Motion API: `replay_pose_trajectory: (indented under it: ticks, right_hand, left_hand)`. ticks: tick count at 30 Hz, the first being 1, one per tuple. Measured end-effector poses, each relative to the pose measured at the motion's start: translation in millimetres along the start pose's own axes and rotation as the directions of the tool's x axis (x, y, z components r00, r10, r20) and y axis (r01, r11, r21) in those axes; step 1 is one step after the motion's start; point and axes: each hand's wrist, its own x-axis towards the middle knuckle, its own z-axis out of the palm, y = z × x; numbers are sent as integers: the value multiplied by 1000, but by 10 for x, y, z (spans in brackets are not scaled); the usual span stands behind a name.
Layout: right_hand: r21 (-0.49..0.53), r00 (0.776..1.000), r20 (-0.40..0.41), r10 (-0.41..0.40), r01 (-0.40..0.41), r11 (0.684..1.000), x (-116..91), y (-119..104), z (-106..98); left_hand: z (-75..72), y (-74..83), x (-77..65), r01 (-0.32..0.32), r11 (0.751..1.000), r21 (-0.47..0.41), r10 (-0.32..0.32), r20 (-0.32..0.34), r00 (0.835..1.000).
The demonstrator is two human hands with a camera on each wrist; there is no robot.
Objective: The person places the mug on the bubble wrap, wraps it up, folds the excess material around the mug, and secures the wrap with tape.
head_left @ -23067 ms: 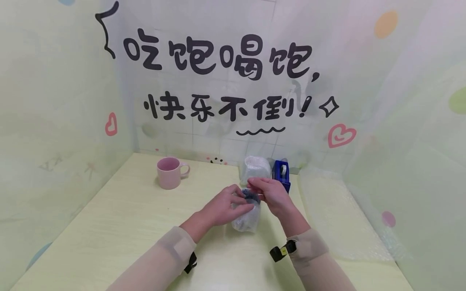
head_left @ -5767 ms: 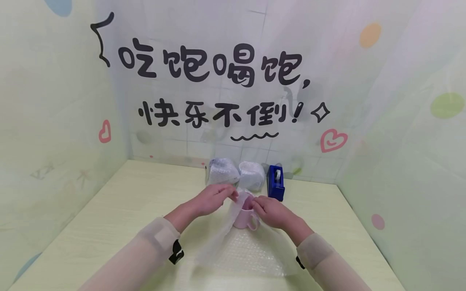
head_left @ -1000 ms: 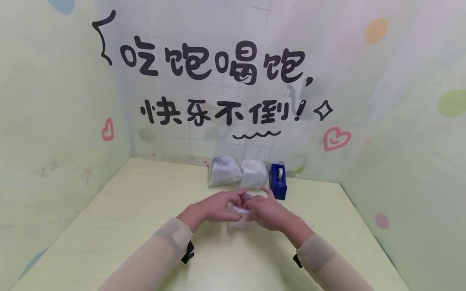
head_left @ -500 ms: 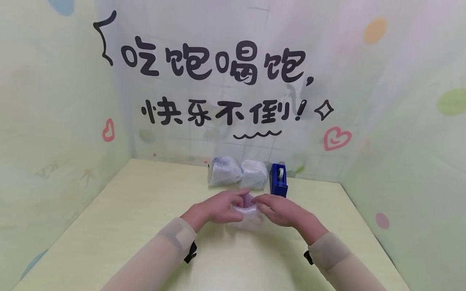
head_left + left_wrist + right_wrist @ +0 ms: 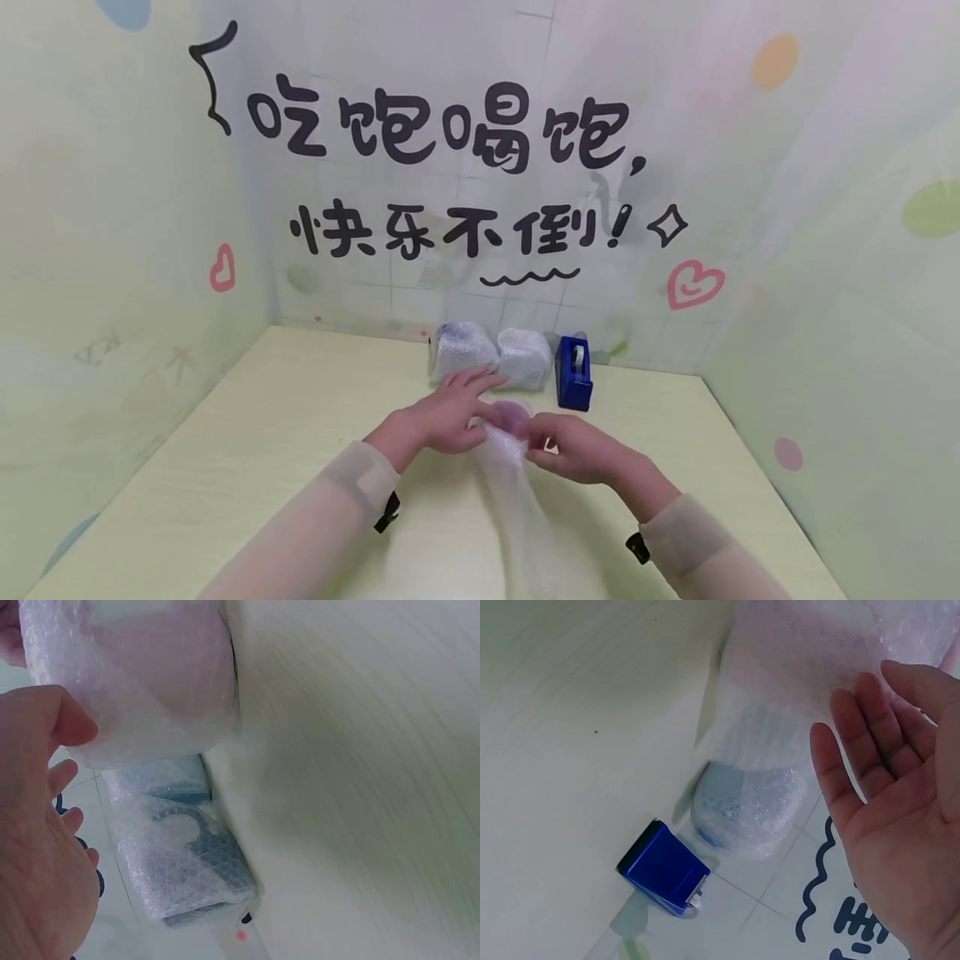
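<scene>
The pink mug (image 5: pixel 513 416) stands upright mid-table, with bubble wrap (image 5: pixel 504 467) round its side and a loose length trailing toward the front edge. My left hand (image 5: pixel 450 410) is at the mug's left rim. Its thumb presses the wrap from outside in the left wrist view, its index finger reaches over the rim, and the other fingers spread behind. On the other side my right hand (image 5: pixel 581 447) pinches the wrap at the rim with thumb and index finger; that index fingertip is hidden in the right wrist view (image 5: pixel 900 750).
Behind the mug stand two bubble-wrapped bundles: a left bundle (image 5: pixel 461 352) with a dark handled mug showing through, and a right, bluish bundle (image 5: pixel 523 358). A blue tape dispenser (image 5: pixel 574 373) stands to their right. A printed wall sheet (image 5: pixel 420 283) closes off the back.
Earlier the mug stood at left, then unwrapped on the bubble wrap; now wrap surrounds it. Since half a second ago, a length of wrap has come out toward the front and my left fingers have spread.
</scene>
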Motion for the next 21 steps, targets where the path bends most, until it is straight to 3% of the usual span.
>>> replay_pose_trajectory:
  ticks: [3, 7, 10, 14, 19, 21]
  right_hand:
    - [-11, 997, -66, -48, 48, 999, 15, 21, 88]
    - [-141, 972, -177, -154, 130, 981, 48, 35, 204]
    - [-233, 950, -225, -218, 165, 958, 66, 35, 265]
    - [-267, 939, -249, -239, 171, 949, 76, 39, 300]
    - [-245, 932, -276, -237, 170, 954, 63, 71, 335]
    - [-229, 933, -280, -226, 164, 960, 54, 88, 349]
  left_hand:
    - [13, 1, 1, 2, 1000, 15, -2, -5, 1000]
    - [56, 23, 18, 10, 1000, 4, -10, -8, 1000]
    - [95, 41, 17, 34, 996, -84, -35, -11, 999]
    - [137, 58, -1, 62, 980, -190, -69, -29, 997]
    - [176, 51, 2, -17, 983, -184, -9, -139, 990]
    - [175, 38, 16, -77, 986, -146, 47, -195, 980]
